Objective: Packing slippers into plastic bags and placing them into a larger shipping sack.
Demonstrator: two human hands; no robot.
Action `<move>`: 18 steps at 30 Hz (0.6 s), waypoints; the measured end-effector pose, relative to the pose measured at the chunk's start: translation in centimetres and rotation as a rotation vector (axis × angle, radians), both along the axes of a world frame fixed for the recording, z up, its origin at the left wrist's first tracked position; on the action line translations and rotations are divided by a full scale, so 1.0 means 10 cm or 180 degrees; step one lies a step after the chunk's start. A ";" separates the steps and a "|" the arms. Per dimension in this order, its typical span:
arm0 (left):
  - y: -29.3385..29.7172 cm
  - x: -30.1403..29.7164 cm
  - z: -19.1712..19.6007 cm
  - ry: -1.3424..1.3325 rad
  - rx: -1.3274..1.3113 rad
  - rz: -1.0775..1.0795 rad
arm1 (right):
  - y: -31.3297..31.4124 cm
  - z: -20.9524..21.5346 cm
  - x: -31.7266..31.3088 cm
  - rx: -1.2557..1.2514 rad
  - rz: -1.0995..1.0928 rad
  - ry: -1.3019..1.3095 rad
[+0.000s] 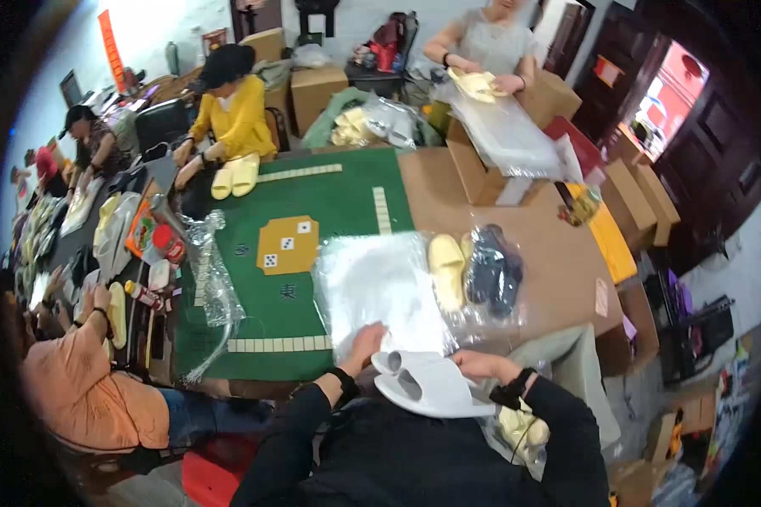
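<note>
My right hand (483, 366) grips white slippers (427, 385) at their far edge, close in front of my body. They seem to be a pair laid together, soles partly hidden. On the near part of a stack of clear plastic bags (380, 283) rests my left hand (365, 346), fingers reaching forward over the film, beside the slippers' left end. Beyond my right hand lie cream slippers (447, 272) and dark slippers (492, 275), both on or in clear plastic.
Beneath the bags is a green printed mat (271, 186) on a brown table (558, 253). An open lined container (579, 363) with cream slippers stands at my right. A red stool (216, 473) is at lower left. Co-workers handle slippers to the left and across the table.
</note>
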State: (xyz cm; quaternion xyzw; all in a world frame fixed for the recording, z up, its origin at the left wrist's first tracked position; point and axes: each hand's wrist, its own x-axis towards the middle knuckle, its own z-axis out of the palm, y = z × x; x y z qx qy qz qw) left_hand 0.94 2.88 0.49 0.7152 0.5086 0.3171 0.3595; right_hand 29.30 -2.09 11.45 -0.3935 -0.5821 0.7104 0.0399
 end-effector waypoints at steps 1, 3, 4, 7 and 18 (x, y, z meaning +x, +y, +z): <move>0.01 0.04 0.09 -0.0405 -0.0083 0.0215 | -0.01 -0.20 0.07 0.0096 0.0005 0.0163; 0.01 0.10 0.22 -0.0598 -0.0231 0.0502 | -0.05 -0.01 0.08 0.0045 -0.0160 0.0045; 0.00 0.13 0.29 -0.0777 -0.0336 0.0833 | -0.05 0.10 0.08 0.0036 -0.0278 -0.0063; -0.03 0.20 0.54 -0.0702 -0.0661 0.0765 | -0.07 0.19 0.11 0.0441 -0.0541 -0.0462; -0.14 0.12 0.41 0.0275 0.0866 0.0216 | -0.06 0.43 0.03 0.2206 -0.0578 -0.0522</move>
